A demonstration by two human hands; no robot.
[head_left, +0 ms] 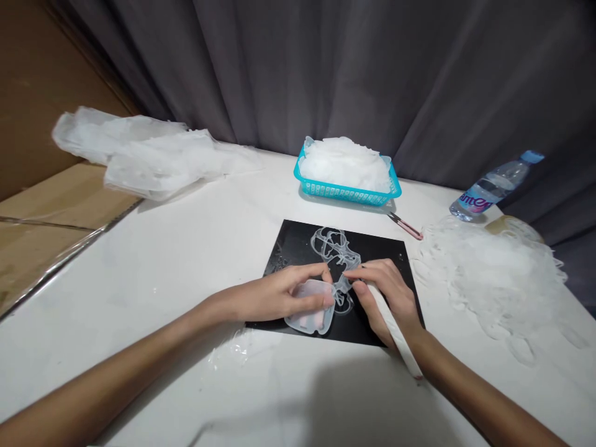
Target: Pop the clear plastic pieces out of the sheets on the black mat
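Observation:
My left hand (284, 292) pinches a translucent, milky plastic piece (310, 320) with rounded corners, its fingers partly seen through it. The piece lies low over a black mat (298, 245). A thin, lacy translucent offcut (336, 245) stretches from the piece's right edge up across the mat; whether they are still joined I cannot tell. My right hand (395, 295) is closed around a slim tool with a long white handle (391, 326), which looks taped. Its tip is hidden at my fingertips, close beside the offcut.
Behind the mat stands a turquoise basket (347, 191) heaped with translucent pieces. Pink-handled snips (407, 226) lie right of it. A water bottle (493, 186) and a pile of clear scraps (498, 267) are at the right. Plastic bags (153, 155) lie back left, near cardboard (56, 230).

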